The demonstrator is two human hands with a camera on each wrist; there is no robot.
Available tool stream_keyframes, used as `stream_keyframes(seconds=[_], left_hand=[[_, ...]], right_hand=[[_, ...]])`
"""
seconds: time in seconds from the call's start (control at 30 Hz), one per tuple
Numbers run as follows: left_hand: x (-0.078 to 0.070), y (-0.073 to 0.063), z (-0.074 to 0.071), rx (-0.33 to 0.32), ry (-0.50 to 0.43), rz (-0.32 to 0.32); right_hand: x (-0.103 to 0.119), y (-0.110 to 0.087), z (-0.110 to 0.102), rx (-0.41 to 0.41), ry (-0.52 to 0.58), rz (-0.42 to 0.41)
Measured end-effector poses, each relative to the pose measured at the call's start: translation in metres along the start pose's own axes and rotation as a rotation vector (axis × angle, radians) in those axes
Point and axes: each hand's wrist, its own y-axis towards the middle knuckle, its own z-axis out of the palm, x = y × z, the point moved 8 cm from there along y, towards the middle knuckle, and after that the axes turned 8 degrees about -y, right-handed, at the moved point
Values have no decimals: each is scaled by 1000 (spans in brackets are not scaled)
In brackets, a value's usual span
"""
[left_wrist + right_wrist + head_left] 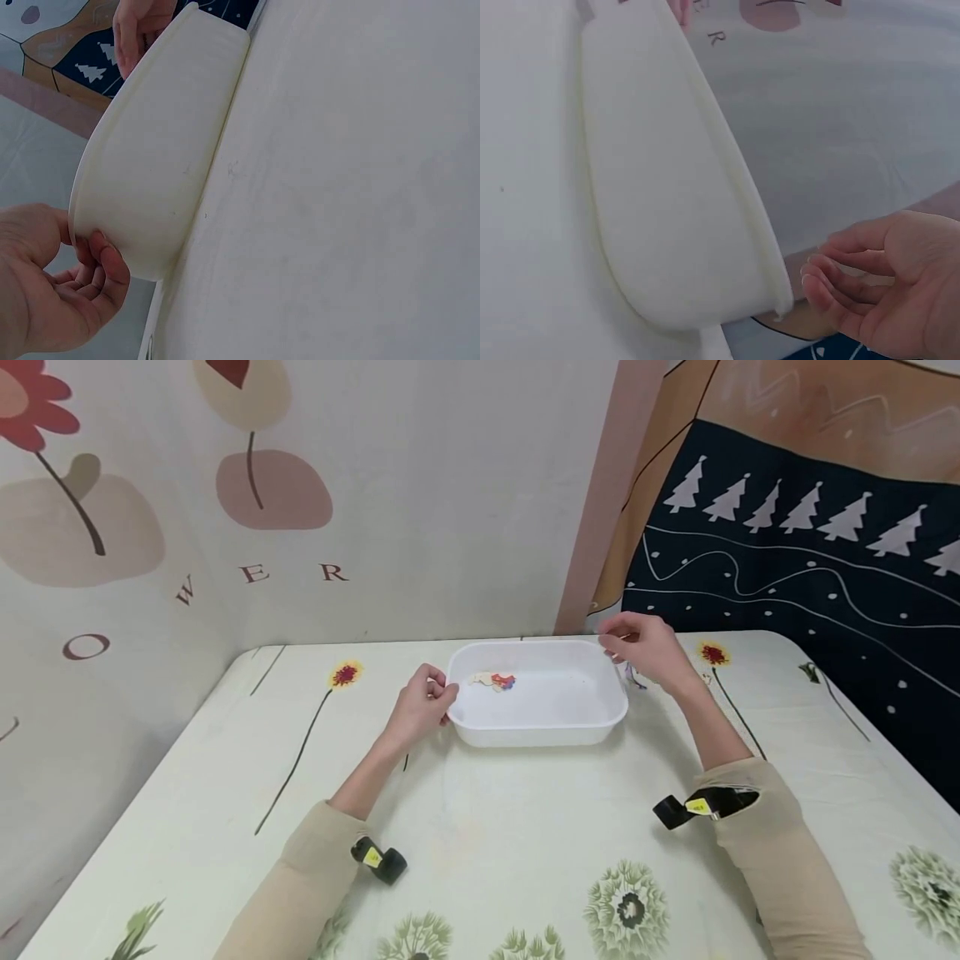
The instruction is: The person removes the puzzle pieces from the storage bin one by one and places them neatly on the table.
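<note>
A white plastic basin [540, 737] with rounded corners sits at the far side of the table. Inside it, towards the left, shows a small red, blue and cream patch [495, 681]; whether it is a loose piece or a print, I cannot tell. My left hand [424, 700] pinches the basin's left rim, thumb on one side and curled fingers on the other, as the left wrist view shows. Near the far right corner hovers my right hand [637, 642], its fingers loosely bent. A gap separates it from the basin's rim [780, 289] in the right wrist view.
A pale cloth with printed flowers [346, 674] covers the table [480, 827]. Just behind its far edge hangs a light curtain [450, 510]; a dark cloth with white trees [795, 560] hangs at the right. A small purple mark [633, 677] lies right of the basin.
</note>
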Motion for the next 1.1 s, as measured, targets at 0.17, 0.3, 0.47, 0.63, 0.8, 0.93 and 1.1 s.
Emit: stream_keyframes(seconds=[0.17,0.3,0.47,0.63,0.8,0.93,1.1], left_hand=[[0,0,0,1,1,-5],[0,0,0,2,0,2],[-1,-1,0,1,0,2],[0,0,0,5,-2,5],[0,0,0,12,-8,6],[0,0,0,8,-14,-6],[-1,-1,-1,5,-12,-6]], right_hand=[[6,6,20,52,7,2],[13,9,34,86,9,-13],[23,14,52,120,13,-56],[32,20,70,158,-5,-75],[39,26,86,194,1,-94],[45,29,97,208,11,-107],[51,34,113,239,4,-116]])
